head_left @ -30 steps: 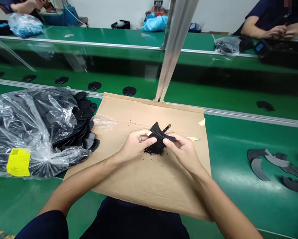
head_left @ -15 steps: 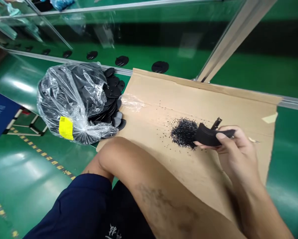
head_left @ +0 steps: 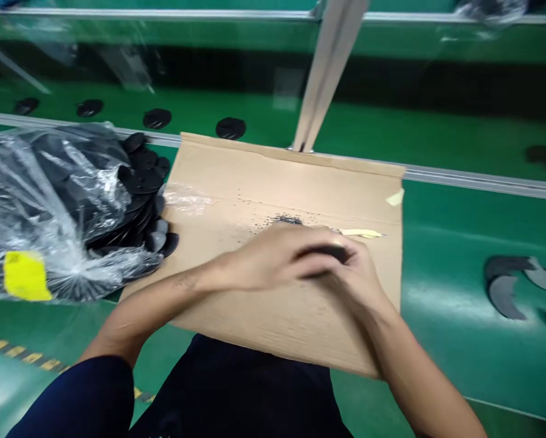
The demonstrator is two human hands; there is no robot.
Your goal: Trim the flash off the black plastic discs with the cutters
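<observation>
Both my hands meet over the middle of a brown cardboard sheet [head_left: 236,182]. My left hand [head_left: 273,258] lies across the top, fingers curled, and covers most of a small black rubber piece [head_left: 328,252]. My right hand [head_left: 362,277] is closed underneath it and holds the same piece. Motion blurs both hands. A scatter of black crumbs [head_left: 291,220] shows on the cardboard just behind my fingers.
A clear plastic bag [head_left: 40,207] with a yellow label, full of black discs, lies at the left with several discs [head_left: 148,201] spilling out. Grey curved offcuts [head_left: 505,283] lie on the green bench at the right. A metal post [head_left: 323,67] rises behind the cardboard. Black discs [head_left: 230,128] sit on the belt.
My left hand has come back from the lower left and now covers the black piece that my right hand held alone. The view has swung back to face the cardboard squarely.
</observation>
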